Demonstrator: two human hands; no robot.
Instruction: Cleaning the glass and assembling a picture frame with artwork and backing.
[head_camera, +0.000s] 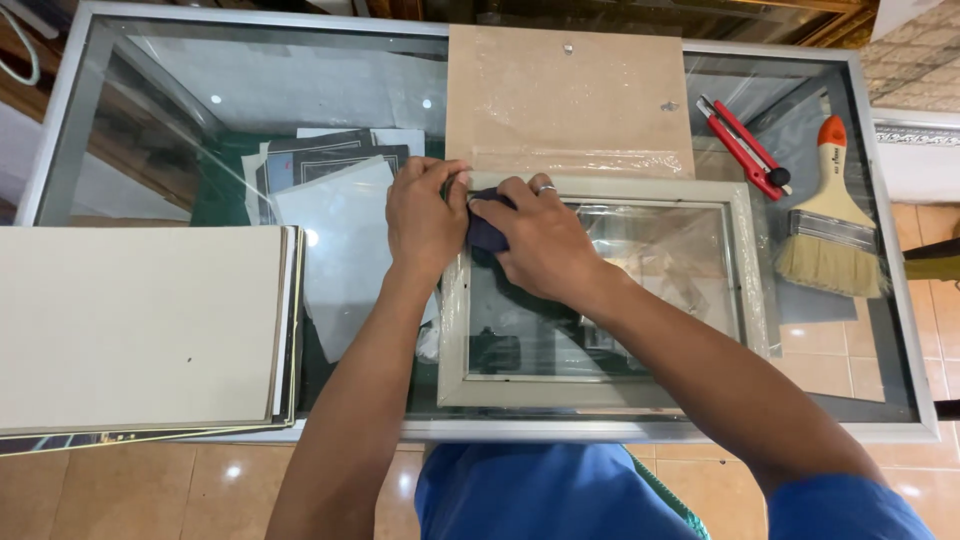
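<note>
- On a glass-topped counter (890, 400), a pale picture frame (745, 260) lay flat with its upper left corner under both hands, its glass pane showing the shelf below.
- The right hand (540, 240), a ring on one finger, pressed a dark blue cloth (485, 232) onto that corner, fingers curled narrowly over the wad, apparently to rub the glass.
- The left hand (425, 215) sat just beside it, fingers bent down on the frame's edge and seemingly steadying it; whether it gripped anything could not be told.
- Behind the frame lay a brown backing board (570, 95) under clear film, touching the frame's top rail, likely set aside within reach.
- To the right rested a red utility knife (742, 145) and a wide paintbrush (830, 225) with an orange-tipped handle, near each other and clear of the frame.
- At the left edge sat a stack of cream boards (140, 325), overhanging the counter, well apart from the hands.
- Loose papers (340, 235) showed through the glass, inside the case.
</note>
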